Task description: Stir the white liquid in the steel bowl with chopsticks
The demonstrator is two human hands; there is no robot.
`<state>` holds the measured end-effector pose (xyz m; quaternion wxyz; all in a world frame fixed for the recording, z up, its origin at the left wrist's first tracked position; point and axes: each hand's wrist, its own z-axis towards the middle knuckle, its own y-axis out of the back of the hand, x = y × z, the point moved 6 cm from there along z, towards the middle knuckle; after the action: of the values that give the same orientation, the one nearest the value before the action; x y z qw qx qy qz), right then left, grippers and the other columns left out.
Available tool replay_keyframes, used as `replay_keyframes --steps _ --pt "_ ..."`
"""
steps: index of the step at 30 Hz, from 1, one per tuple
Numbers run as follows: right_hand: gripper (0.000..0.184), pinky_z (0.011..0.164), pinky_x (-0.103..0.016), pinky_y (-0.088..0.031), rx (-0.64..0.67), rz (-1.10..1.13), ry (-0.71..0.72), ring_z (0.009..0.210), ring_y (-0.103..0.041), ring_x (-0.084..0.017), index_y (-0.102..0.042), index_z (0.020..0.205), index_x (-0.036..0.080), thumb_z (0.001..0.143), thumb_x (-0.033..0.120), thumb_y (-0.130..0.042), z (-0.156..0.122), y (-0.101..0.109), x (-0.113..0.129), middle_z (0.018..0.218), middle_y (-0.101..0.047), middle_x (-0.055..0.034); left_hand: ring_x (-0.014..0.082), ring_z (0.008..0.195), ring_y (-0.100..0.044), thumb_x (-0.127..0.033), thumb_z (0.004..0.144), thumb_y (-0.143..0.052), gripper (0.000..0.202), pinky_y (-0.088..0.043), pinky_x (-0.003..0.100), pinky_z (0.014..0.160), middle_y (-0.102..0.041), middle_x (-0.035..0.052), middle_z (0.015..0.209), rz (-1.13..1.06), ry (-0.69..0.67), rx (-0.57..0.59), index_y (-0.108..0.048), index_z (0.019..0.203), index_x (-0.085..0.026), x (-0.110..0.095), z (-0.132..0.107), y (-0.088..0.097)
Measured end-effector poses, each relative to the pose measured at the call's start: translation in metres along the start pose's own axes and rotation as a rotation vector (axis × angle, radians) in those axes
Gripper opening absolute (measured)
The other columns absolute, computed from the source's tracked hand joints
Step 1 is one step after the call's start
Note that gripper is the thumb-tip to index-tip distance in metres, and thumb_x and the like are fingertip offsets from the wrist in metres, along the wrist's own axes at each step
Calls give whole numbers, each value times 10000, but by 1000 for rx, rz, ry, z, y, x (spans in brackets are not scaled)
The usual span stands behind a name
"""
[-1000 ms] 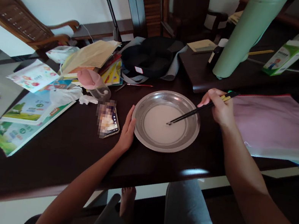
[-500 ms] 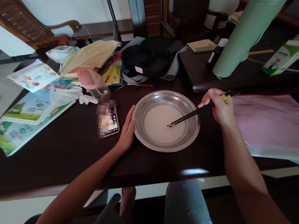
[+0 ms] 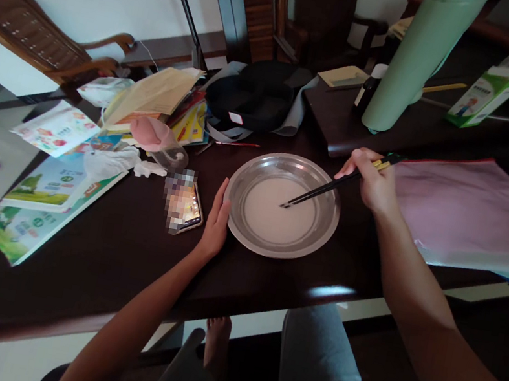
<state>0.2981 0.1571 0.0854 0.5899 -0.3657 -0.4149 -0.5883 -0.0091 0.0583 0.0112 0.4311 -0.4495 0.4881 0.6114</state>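
Chopsticks (image 3: pixel 318 193), black with yellow tops, slant down from right of centre into a round metal dish (image 3: pixel 241 178) in the middle of the frame. Their tips rest in what looks like a pale, milky liquid (image 3: pixel 273 220) covering the flat bottom; the dim light makes it hard to be sure.

The dish sits well in from the table's near edge, with a band of bare wood below it. A phone (image 3: pixel 183 204) lies just left of the dish, and a pink folder (image 3: pixel 468 208) spreads close on the right. Behind the dish a raised dark ledge carries a tall green flask (image 3: pixel 419 55), a small dark bottle (image 3: pixel 368 89) and a green-and-white box (image 3: pixel 491 94). The widest open stretch of the dark wooden table (image 3: pixel 100 255) runs toward the lower left, bounded by picture books (image 3: pixel 46 200) at the left edge. A black bag (image 3: pixel 251 98) and loose papers crowd the upper middle, and a wooden chair (image 3: pixel 40 38) stands against the white wall at upper left.

The left hand (image 3: pixel 216 223) lies flat and open, fingers together, its edge against the dish's left rim, the forearm coming up from the bottom of the frame. The right hand (image 3: pixel 374 182) is closed around the chopsticks' upper ends, just beyond the dish's right rim, with the wrist raised above the table and the forearm stretching in from lower right.
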Motion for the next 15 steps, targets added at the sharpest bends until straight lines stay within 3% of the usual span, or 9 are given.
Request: replay_keyframes --steps 3,8,10,15 --pt "452 632 -349 -505 64 12 -13 545 -618 -170 -589 560 236 820 604 -608 -3 -6 1 552 -632 -8 215 1489 -277 -546 950 -407 614 -169 412 1236 -299 26 1616 -2 1 3 -322 1507 -300 0 0 0" --pt "372 731 -325 -519 260 -63 -22 732 -688 -178 -656 679 229 838 564 -617 -12 -27 8 705 -723 -18 218 1488 -279 -551 949 -403 623 -178 410 1234 -288 30 1620 0 13 -1 -314 1511 -294 1 0 0" --pt "355 747 -321 -519 238 -67 -9 742 -689 -173 -655 691 231 832 556 -630 -11 -25 9 717 -725 -12 218 1488 -279 -552 949 -402 620 -179 409 1234 -289 27 1620 4 13 -4 -317 1509 -299 1 0 0" --pt "380 684 -304 -500 35 18 13 599 -638 -145 -617 602 228 855 512 -624 -1 -3 3 580 -646 6 216 1484 -288 -547 948 -409 623 -179 407 1234 -297 29 1616 -19 4 3 -319 1509 -293 0 0 -1"
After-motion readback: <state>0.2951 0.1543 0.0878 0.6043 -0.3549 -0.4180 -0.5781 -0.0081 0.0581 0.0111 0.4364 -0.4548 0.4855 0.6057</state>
